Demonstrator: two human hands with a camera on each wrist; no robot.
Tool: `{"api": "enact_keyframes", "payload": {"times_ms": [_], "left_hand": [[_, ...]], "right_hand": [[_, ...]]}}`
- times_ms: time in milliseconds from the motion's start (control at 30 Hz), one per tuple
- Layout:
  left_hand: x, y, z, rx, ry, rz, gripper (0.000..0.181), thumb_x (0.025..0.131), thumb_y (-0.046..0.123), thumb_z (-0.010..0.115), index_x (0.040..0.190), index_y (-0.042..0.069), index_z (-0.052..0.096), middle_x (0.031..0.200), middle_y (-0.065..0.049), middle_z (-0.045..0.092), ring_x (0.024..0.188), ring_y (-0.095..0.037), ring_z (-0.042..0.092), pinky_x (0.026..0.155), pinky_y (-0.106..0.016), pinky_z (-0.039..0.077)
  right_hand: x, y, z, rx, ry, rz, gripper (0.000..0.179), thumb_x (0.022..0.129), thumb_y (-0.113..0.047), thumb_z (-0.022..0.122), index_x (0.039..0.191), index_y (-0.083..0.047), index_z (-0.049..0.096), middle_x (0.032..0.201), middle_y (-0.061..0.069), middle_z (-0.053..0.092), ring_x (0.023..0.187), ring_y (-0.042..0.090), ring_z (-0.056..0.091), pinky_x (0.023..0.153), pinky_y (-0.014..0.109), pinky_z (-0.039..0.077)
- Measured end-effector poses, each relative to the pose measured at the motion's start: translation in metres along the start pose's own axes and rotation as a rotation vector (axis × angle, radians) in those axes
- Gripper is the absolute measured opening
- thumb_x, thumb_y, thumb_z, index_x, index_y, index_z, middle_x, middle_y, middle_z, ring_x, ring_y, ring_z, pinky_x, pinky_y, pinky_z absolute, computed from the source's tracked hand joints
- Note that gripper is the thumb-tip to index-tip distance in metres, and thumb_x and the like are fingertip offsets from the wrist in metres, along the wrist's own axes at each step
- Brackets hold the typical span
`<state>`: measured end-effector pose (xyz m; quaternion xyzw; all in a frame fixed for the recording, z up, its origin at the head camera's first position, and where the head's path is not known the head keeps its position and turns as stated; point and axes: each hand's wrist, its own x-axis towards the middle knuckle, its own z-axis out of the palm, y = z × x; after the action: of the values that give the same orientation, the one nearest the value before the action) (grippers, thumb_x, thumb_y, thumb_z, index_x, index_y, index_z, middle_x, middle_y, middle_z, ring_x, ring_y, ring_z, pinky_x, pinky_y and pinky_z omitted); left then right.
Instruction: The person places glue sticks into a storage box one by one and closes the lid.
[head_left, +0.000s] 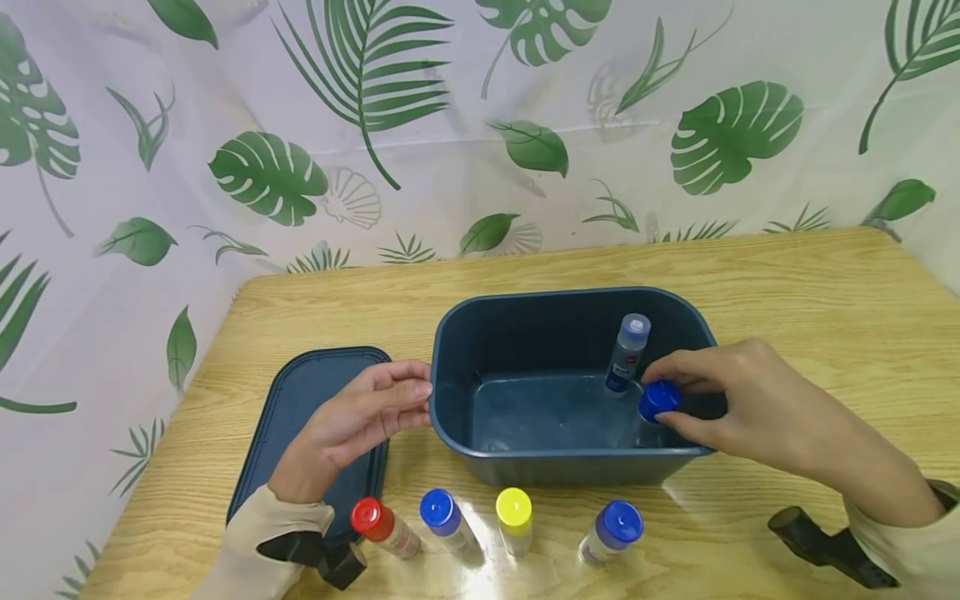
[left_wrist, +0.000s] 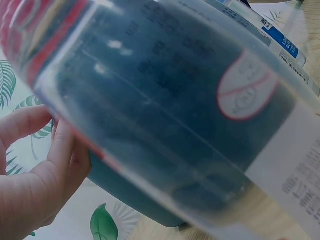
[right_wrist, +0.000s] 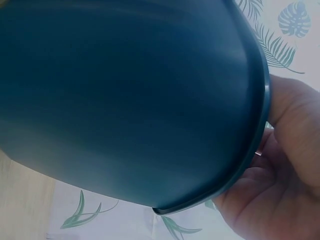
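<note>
My right hand (head_left: 738,400) reaches over the right end of a dark blue plastic bin (head_left: 573,471) and pinches the blue cap of a glue bottle (head_left: 660,402); the lower part of that bottle is inside the bin. Beside it, a clear-capped glue bottle (head_left: 627,354) stands upright in the bin. The left hand (head_left: 367,408) touches the bin's left end, its fingers loosely extended along the outer wall. In the right wrist view, the bin wall (right_wrist: 135,115) hides the held bottle, and part of the right hand (right_wrist: 280,170) shows past the rim.
Along the bin's near side stand a red-capped bottle (head_left: 386,529), a blue-capped bottle (head_left: 450,521), a yellow-capped bottle (head_left: 515,521) and another blue-capped bottle (head_left: 611,533). Left of the bin, a dark blue lid (head_left: 300,408) lies on the wooden table (head_left: 810,308). A leaf-print curtain (head_left: 442,75) hangs behind.
</note>
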<state>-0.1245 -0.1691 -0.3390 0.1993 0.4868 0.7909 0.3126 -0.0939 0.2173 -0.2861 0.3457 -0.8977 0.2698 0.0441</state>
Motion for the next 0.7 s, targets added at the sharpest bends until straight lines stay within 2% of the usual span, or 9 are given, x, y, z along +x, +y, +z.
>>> {"api": "enact_keyframes", "payload": {"times_ms": [133,267,500,700], "left_hand": [[0.0005,-0.0007,-0.0012,0.005,-0.003,0.0,0.014,0.099,0.004,0.052,0.108,0.004,0.062,0.097,-0.004,0.066,0.088,-0.013,0.066,0.086,-0.028,0.055],[0.0003,-0.0013,-0.001,0.009,-0.002,-0.004,0.014,0.098,0.004,0.053,0.109,0.004,0.062,0.097,-0.004,0.066,0.088,-0.013,0.066,0.086,-0.028,0.054],[-0.0008,-0.0013,0.0011,0.005,-0.009,-0.002,0.014,0.098,0.005,0.053,0.109,0.004,0.062,0.098,-0.003,0.066,0.089,-0.013,0.066,0.086,-0.028,0.054],[-0.0001,0.0006,0.0012,0.008,-0.014,0.002,0.014,0.099,0.004,0.051,0.108,0.005,0.062,0.097,-0.003,0.066,0.089,-0.013,0.065,0.086,-0.027,0.054]], "right_hand": [[0.0002,-0.0005,-0.0003,0.01,-0.015,0.023,0.035,0.07,-0.003,0.084,0.102,-0.003,0.069,0.092,0.005,0.072,0.073,0.016,0.071,0.061,0.029,0.058],[-0.0005,-0.0003,0.0004,0.003,-0.013,0.026,0.035,0.07,-0.003,0.084,0.102,-0.004,0.069,0.094,0.005,0.072,0.075,0.015,0.071,0.062,0.028,0.058],[-0.0023,0.0012,0.0012,-0.019,0.006,-0.033,0.038,0.068,-0.006,0.086,0.102,-0.007,0.069,0.096,0.002,0.072,0.078,0.014,0.071,0.064,0.025,0.058],[-0.0044,0.0002,-0.0019,-0.054,0.033,-0.037,0.04,0.068,-0.007,0.087,0.104,-0.01,0.07,0.098,0.0,0.072,0.08,0.013,0.071,0.065,0.023,0.057]]}}
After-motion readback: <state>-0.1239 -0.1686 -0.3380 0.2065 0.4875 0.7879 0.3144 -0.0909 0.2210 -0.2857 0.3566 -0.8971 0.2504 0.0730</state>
